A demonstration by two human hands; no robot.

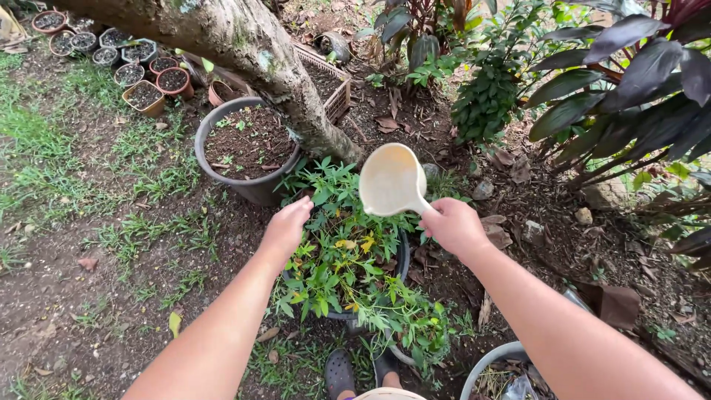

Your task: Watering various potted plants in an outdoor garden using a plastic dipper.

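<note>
My right hand (453,226) grips the handle of a cream plastic dipper (391,180), whose bowl is tipped sideways above a leafy green plant (348,259) in a dark round pot (402,261). My left hand (287,226) rests among the plant's leaves on its left side, fingers closed loosely, holding nothing that I can make out. The plant has a few yellow leaves near its middle. My feet in dark clogs (339,372) stand just below the pot.
A large grey pot of soil (248,144) sits beside a leaning tree trunk (244,44). Several small pots (144,96) cluster at top left. A brown crate (326,78) lies behind the trunk. Dark-leaved shrubs (637,81) fill the right. A grey bucket rim (492,359) is near my right arm.
</note>
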